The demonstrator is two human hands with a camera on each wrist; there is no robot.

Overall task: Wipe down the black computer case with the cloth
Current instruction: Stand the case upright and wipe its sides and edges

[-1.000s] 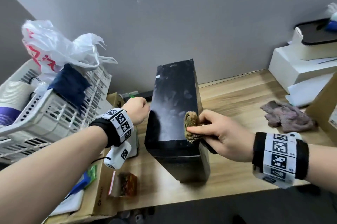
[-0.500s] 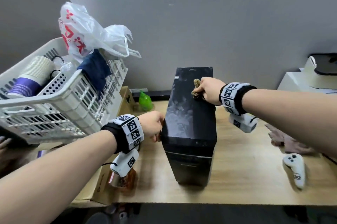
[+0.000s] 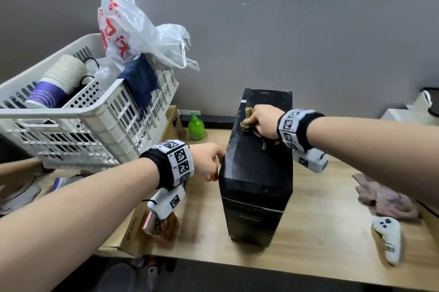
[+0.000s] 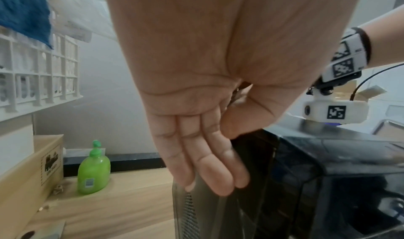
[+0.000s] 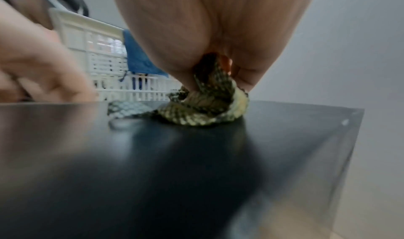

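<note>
The black computer case stands upright on the wooden table. My right hand grips a bunched yellow-brown cloth and presses it on the case's top panel near the back. The right wrist view shows the cloth squeezed in my fist and lying on the glossy top. My left hand steadies the case at its upper left edge. Its straight fingers lie flat on the side panel, with the thumb at the top edge.
A tilted white basket with paper cups, a plastic bag and a blue cloth stands at the left. A green bottle and a cardboard box sit beside the case. At the right lie a pinkish rag and a white controller.
My right hand carried the cloth along the case's top from the near end to the far end. The left hand stayed on the case's left side. My head view shifted left.
</note>
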